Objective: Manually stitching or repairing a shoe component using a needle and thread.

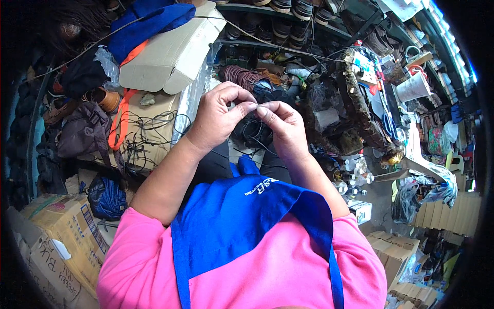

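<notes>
In front of my chest, above my lap, my left hand [220, 113] and my right hand [289, 131] meet at the fingertips. Thumb and forefinger of each are pinched together around something too thin or small to make out, perhaps a fine strand. Below the hands lies a tangle of black cord [254, 131], partly hidden by the right wrist. Just beyond them sits a coil of reddish-brown cord [244, 80]. A blue apron [242, 216] covers my front.
Loose black cords [139, 135] and an orange strap [122, 121] lie on a cardboard-topped surface at left, beside a dark brown bag [85, 131]. A cardboard box [67, 226] stands lower left. At right are a rough-edged workbench [355, 98] and a white cup [413, 87]. Shoes [302, 9] line the far shelf.
</notes>
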A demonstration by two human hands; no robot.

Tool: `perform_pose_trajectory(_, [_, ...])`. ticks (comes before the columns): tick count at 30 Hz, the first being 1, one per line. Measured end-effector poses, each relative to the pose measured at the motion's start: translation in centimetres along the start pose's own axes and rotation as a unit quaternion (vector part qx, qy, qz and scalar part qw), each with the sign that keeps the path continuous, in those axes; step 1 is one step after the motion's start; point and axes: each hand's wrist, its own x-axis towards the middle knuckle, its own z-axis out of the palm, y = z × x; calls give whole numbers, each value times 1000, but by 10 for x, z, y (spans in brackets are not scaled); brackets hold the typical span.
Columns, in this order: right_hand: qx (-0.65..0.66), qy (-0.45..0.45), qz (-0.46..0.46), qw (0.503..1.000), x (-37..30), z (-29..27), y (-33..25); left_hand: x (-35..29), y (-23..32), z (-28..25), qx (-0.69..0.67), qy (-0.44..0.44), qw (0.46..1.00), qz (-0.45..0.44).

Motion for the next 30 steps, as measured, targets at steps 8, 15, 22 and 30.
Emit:
perform_pose_trajectory(8, [12,13,1,1000,-3,4,-2,-4,-1,2,-111,52,992,-39])
perform_pose_trajectory(15, [-128,5,-125,984,-1,3,-7,-7,-3,5,-118,40,991,-42])
perform_pose_trajectory(22, [-178,23,-143,973,2,3,-8,-4,4,5,-42,37,998,2])
perform_pose_trajectory(30, [-164,1,-112,980,1,0,-5,-6,-2,9,-68,15,997,-46])
